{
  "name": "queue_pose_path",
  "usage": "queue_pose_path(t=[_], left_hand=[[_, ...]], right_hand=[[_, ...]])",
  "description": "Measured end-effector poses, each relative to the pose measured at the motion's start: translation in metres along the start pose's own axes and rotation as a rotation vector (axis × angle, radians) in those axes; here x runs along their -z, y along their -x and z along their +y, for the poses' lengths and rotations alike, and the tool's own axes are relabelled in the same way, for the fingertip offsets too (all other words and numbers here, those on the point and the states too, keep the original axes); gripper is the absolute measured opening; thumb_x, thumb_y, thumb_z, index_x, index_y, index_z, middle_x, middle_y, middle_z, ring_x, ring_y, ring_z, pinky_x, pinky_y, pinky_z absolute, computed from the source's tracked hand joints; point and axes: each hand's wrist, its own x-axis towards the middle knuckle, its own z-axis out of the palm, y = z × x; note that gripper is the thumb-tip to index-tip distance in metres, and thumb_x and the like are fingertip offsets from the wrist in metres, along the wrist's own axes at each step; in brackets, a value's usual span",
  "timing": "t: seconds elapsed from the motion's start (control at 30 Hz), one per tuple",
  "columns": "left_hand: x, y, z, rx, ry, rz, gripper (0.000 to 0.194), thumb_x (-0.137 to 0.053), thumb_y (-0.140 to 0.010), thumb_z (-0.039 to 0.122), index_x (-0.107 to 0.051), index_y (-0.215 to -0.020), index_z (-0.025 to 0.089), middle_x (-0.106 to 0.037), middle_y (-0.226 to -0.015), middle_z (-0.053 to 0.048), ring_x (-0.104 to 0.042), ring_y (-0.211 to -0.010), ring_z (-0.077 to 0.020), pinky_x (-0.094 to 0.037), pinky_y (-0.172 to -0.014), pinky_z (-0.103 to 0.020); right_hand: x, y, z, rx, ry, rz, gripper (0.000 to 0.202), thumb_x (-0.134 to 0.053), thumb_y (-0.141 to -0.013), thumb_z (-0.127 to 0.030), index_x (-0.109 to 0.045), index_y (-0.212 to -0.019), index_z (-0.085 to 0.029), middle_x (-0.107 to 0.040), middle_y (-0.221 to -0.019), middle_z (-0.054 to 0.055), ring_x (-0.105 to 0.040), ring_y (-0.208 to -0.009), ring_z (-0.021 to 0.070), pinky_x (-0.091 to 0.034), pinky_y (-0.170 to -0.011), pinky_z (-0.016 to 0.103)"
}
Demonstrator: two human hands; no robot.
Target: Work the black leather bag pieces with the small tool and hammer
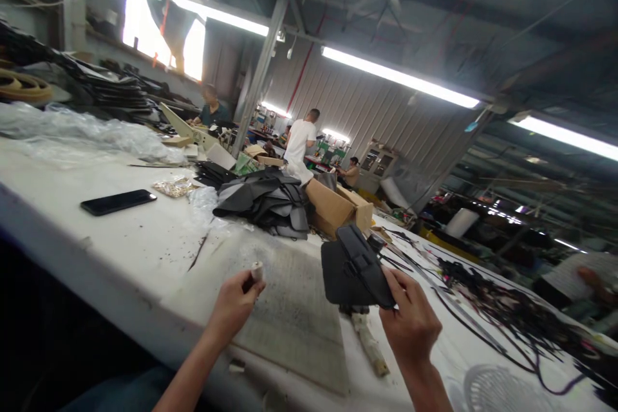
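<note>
My left hand is closed around a small whitish cylinder, whose kind I cannot make out; its top end sticks up above my fingers. In my right hand, fingers and thumb pinch the lower right edge of a black leather piece with a flap and a narrow strap across it. Both hands are raised over the white table, with a thin greyish board lying between them. Just below the leather piece lies a hammer with a wrapped handle, its dark head partly hidden.
Black leather pieces lie heaped beyond the board, beside a cardboard box. A phone and a bag of small metal parts lie left. Black straps spread right, near a plastic basket. Several people work farther back.
</note>
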Motion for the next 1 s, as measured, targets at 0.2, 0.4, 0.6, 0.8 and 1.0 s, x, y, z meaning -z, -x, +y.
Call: queue_pose_path(t=[0.2,0.4,0.6,0.8,1.0], left_hand=[[0.002,0.000,0.004,-0.001,-0.039,-0.007,0.036,-0.064,-0.087,0.055,-0.064,-0.074,0.021,-0.061,-0.070,0.000,-0.057,-0.072,-0.0207,-0.038,-0.067,-0.030],[0.003,-0.001,0.002,-0.008,-0.043,-0.007,0.038,-0.066,-0.087,0.058,-0.069,-0.077,0.022,-0.067,-0.070,-0.002,-0.062,-0.073,-0.0233,-0.041,-0.068,-0.030],[0.002,-0.002,-0.001,-0.006,-0.053,-0.003,0.038,-0.067,-0.088,0.058,-0.074,-0.083,0.021,-0.072,-0.074,-0.003,-0.066,-0.078,-0.0250,-0.044,-0.070,-0.031],[0.002,-0.001,0.001,0.013,-0.087,-0.025,0.038,-0.067,-0.087,0.057,-0.073,-0.082,0.020,-0.070,-0.072,-0.002,-0.064,-0.075,-0.0228,-0.042,-0.069,-0.030],[0.002,0.000,0.007,0.005,-0.098,-0.010,0.038,-0.069,-0.087,0.056,-0.075,-0.083,0.020,-0.070,-0.073,-0.001,-0.065,-0.076,-0.0217,-0.043,-0.069,-0.029]], right_hand=[[0.059,0.011,0.028,0.031,0.219,0.012,0.055,-0.061,-0.101,-0.010,-0.067,-0.154,-0.026,-0.077,-0.121,0.010,-0.072,-0.103,0.0283,-0.053,-0.095,0.040],[0.088,0.021,0.017,0.028,0.195,-0.072,0.069,-0.055,-0.102,-0.011,-0.053,-0.166,-0.036,-0.072,-0.117,0.008,-0.069,-0.098,0.0277,-0.053,-0.096,0.043],[0.080,0.051,-0.014,0.004,-0.008,-0.178,0.068,-0.047,-0.103,-0.009,-0.054,-0.164,-0.037,-0.070,-0.117,0.008,-0.071,-0.103,0.0258,-0.056,-0.095,0.042],[0.099,0.074,-0.043,-0.199,-0.179,-0.120,0.030,-0.061,-0.107,-0.016,-0.071,-0.133,-0.025,-0.073,-0.113,0.009,-0.073,-0.102,0.0264,-0.057,-0.094,0.041],[0.175,0.093,-0.030,-0.224,-0.092,-0.092,0.021,-0.072,-0.106,-0.027,-0.076,-0.126,-0.028,-0.076,-0.102,0.006,-0.074,-0.086,0.0250,-0.056,-0.081,0.040]])
